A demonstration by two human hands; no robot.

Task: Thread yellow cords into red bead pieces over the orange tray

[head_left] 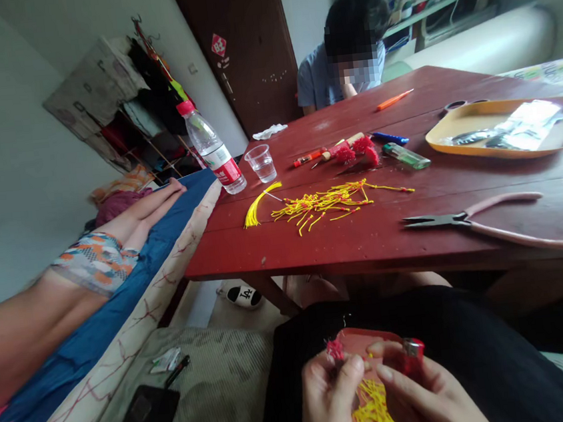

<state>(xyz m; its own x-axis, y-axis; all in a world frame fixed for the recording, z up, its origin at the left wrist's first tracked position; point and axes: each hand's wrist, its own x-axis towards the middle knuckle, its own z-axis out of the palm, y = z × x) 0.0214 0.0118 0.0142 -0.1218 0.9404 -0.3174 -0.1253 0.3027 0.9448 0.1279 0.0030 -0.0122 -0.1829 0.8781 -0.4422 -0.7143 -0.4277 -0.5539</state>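
Note:
My left hand (330, 390) is closed, thumb pressed to the fingers, with a fuzzy red tuft of thread (335, 348) sticking out of its grip. Close beside it, my right hand (425, 387) is closed around a red lighter (413, 350). Between the two hands' fingertips shows a tiny bit of yellow cord (370, 355); which hand has hold of it I cannot tell. Beneath both hands an orange-red tray (362, 338) rests on my lap. Knotted yellow cords (376, 412) lie in the tray, partly hidden by my hands.
On the red table (266, 256) lie a yellow cord pile (328, 203), pliers (463, 220), a green lighter (406, 156), red tufts (356, 153) and a yellow tray (436, 148). A bottle (215, 151) and cup (261, 165) stand left. One person sits opposite; another lies on the bed.

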